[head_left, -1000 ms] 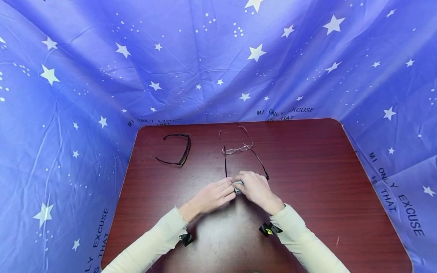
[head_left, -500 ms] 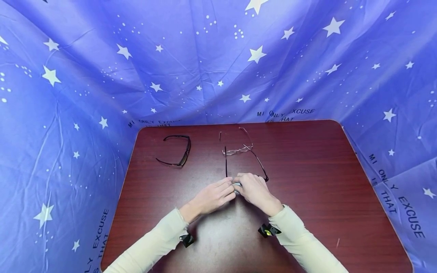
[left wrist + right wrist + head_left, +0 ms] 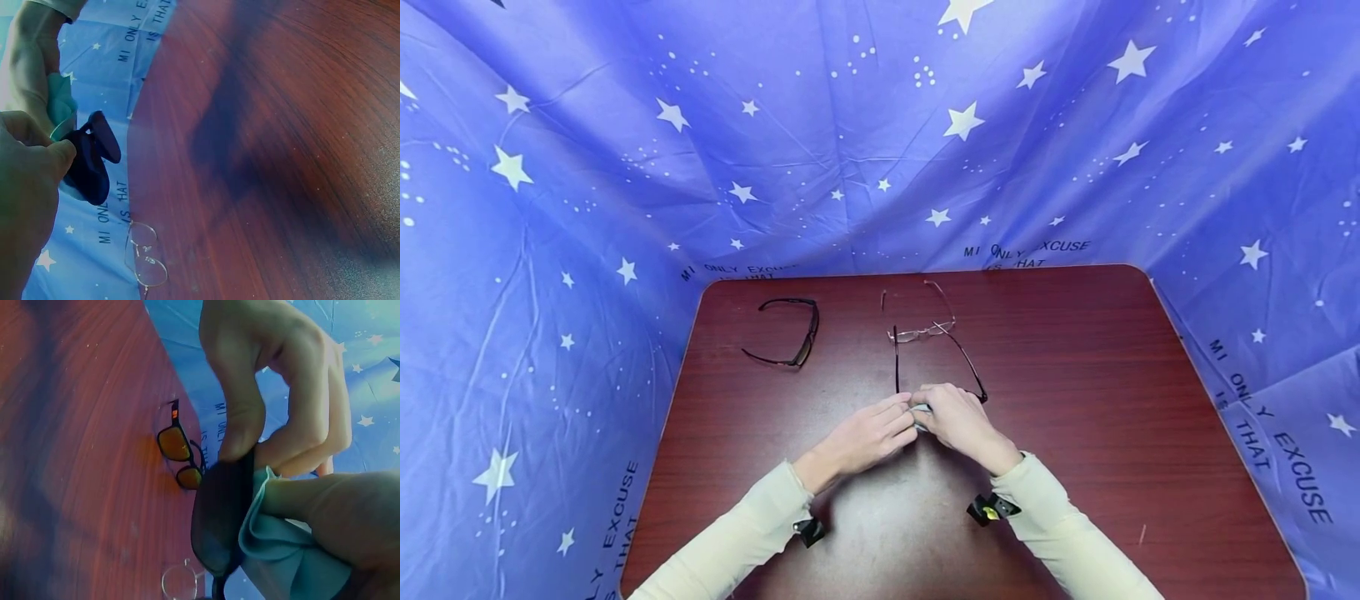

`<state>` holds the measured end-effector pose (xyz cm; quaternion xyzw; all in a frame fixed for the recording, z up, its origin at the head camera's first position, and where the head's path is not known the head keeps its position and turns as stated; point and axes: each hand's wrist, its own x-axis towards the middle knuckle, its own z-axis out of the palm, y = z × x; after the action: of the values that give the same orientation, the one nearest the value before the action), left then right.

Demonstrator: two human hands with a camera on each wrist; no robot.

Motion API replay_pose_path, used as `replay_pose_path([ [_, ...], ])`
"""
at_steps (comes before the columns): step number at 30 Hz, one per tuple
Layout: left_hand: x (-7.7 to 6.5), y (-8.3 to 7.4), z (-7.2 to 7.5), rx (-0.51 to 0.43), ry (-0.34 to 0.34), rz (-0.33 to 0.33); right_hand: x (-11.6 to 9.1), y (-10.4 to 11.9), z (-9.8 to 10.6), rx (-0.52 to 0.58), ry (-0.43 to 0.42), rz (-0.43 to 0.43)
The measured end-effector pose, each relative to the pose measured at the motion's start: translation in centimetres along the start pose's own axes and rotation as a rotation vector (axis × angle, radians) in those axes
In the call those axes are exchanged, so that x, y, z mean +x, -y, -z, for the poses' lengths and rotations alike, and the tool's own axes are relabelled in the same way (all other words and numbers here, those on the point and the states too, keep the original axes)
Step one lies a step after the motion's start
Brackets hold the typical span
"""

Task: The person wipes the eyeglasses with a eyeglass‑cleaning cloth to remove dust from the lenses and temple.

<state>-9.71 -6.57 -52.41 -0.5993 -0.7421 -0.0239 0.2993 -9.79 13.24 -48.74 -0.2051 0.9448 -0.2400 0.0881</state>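
Hands (image 3: 917, 421) barely shifted, seemingly pinching glasses (image 3: 936, 367)

Dark glasses' (image 3: 936, 367) front under both hands, cloth (image 3: 284, 556) perhaps mostly hidden.

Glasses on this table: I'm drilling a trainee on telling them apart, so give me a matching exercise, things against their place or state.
Things:
1. dark glasses
2. wire-rimmed glasses
3. dark-lensed glasses
4. pale cloth

Places or states:
a. held up in both hands
b. alone at the table's far left
c. pressed against a lens
d. on the table just beyond the hands

Pairs: 1-b, 2-d, 3-a, 4-c
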Motion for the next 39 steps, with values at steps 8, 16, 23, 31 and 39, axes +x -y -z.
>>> replay_pose_path([
  [8, -0.2, 0.0, 0.2, -0.001, 0.006, 0.012, 0.1, -1.2, 0.0, -0.04, -0.025, -0.078],
  [16, -0.1, -0.2, 0.1, 0.001, 0.017, 0.01, 0.0, -0.4, -0.4, 0.012, 0.009, -0.003],
  [23, -0.2, -0.2, 0.2, 0.011, 0.038, 0.011, 0.1, -1.2, -0.6, -0.024, -0.014, -0.08],
  [31, -0.4, 0.4, 0.5, -0.013, 0.059, -0.004, -0.2, -2.1, -0.3, 0.088, -0.189, -0.008],
  [39, -0.8, 0.7, 0.9, 0.017, 0.047, -0.005, -0.3, -3.5, 1.9, 0.089, -0.377, -0.072],
])
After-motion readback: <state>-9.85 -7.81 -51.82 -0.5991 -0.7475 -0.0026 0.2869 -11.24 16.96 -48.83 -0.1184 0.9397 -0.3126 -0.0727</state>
